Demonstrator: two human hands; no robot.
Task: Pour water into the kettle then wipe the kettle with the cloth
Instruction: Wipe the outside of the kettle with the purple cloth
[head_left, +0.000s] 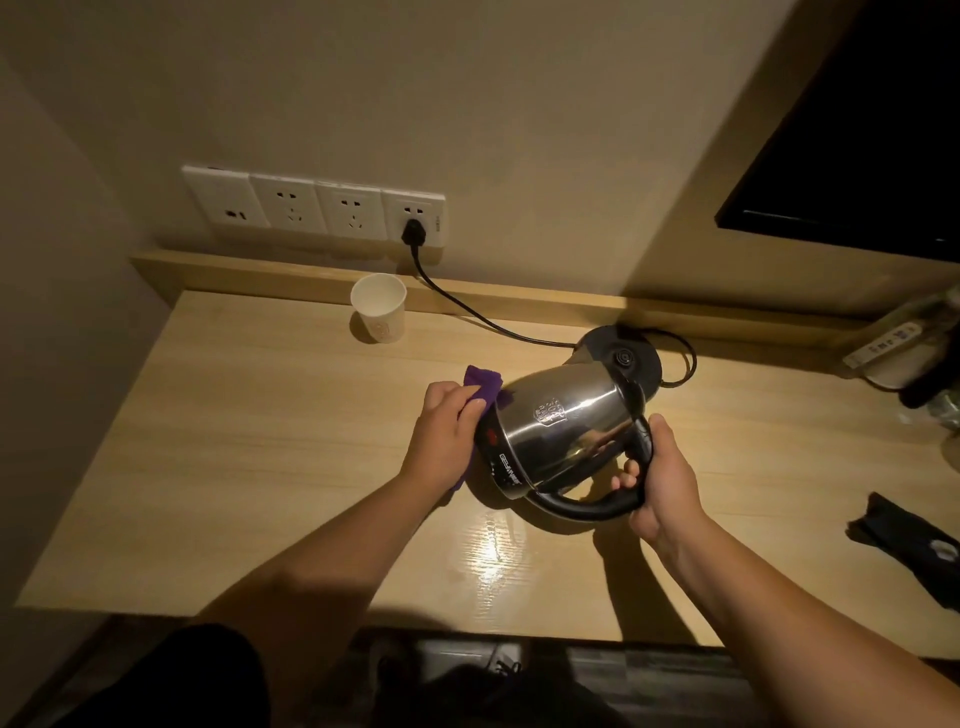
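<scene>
The wiping step looks under way: the right hand (657, 480) wraps the handle of the tilted kettle (563, 423) above the table (260, 467), the left hand (447, 431) presses the purple cloth (485, 384) on its bottom end; whether water is inside I cannot tell.

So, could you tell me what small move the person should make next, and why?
Probably slide the cloth along the kettle toward its spout end. The right hand holds the handle with the kettle tipped off its base, and the left hand presses the cloth at the bottom end only; the shiny side looks unwiped.
</scene>
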